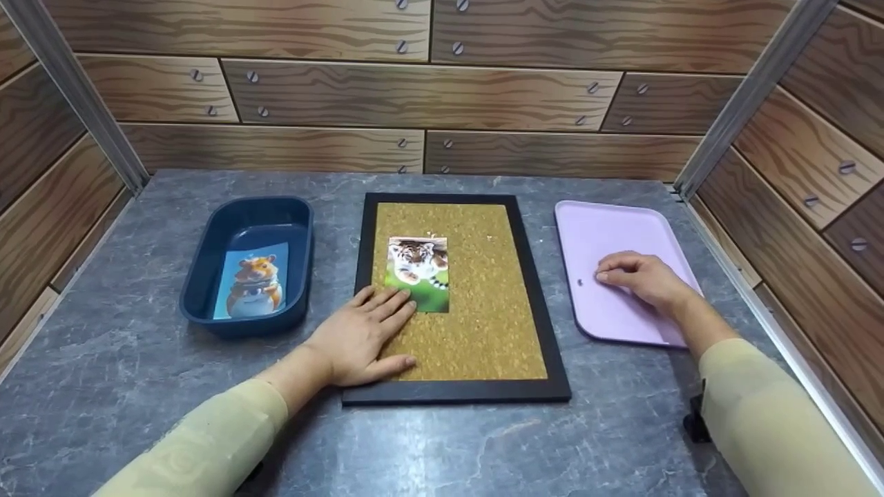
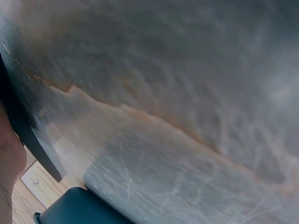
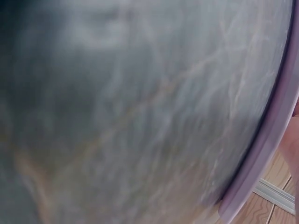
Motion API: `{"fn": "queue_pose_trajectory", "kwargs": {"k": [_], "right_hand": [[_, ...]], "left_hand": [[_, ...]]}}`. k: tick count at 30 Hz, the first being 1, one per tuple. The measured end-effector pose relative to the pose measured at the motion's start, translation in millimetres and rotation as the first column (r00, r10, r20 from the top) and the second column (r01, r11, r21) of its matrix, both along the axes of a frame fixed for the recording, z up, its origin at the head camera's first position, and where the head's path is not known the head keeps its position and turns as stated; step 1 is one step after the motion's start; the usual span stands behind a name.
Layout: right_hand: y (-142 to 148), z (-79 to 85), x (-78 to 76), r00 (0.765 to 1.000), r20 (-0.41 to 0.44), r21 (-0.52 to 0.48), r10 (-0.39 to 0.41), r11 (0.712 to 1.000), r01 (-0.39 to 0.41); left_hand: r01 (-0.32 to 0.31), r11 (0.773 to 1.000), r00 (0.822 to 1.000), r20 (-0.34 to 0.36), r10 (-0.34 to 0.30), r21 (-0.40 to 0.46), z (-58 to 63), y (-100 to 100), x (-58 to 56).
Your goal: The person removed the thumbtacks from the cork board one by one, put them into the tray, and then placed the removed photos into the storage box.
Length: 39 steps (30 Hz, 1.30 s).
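My left hand [image 1: 362, 335] lies flat with spread fingers on the left edge of a black-framed cork board [image 1: 483, 331]. Its fingertips touch the lower left of a tiger picture [image 1: 431, 293], which lies on the cork. Small whitish specks show at the picture's top edge, too small to identify. Over a lilac tray [image 1: 601, 235], my right hand [image 1: 642, 279] has bent fingers, thumb and forefinger close together. Whether something tiny sits between them cannot be seen. A small dark object or mark [image 1: 580, 282] shows on the tray just left of these fingertips.
A dark blue bin [image 1: 309, 255] stands left of the board, holding a hamster picture [image 1: 255, 286]. Everything rests on a grey marbled table [image 1: 449, 455]. Wood-patterned walls [image 1: 428, 96] and metal posts [image 1: 753, 90] enclose the back and sides. Both wrist views show mostly tabletop.
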State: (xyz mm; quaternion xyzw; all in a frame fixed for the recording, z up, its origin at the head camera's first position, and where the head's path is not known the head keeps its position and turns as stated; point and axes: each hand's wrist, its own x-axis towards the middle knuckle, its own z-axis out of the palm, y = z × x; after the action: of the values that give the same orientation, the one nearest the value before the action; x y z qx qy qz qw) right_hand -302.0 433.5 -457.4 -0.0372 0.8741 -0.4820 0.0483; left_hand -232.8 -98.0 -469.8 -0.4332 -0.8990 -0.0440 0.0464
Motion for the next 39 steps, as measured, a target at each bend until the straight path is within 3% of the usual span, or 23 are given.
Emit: {"fn": "queue_pose_trajectory", "kwargs": {"k": [23,39], "right_hand": [[1.7,-2.9,-2.9,1.0,-0.029,0.021,0.011,1.0,-0.011],[3.4,-0.3,-2.0,1.0,0.007,0.01,0.008,1.0,-0.008]], "left_hand": [[-0.001,1.0,1.0,-0.007,0.001,-0.01,0.1,0.0,-0.4],[0.003,1.0,1.0,-0.011,-0.003,-0.004,1.1,0.0,0.1]]}}
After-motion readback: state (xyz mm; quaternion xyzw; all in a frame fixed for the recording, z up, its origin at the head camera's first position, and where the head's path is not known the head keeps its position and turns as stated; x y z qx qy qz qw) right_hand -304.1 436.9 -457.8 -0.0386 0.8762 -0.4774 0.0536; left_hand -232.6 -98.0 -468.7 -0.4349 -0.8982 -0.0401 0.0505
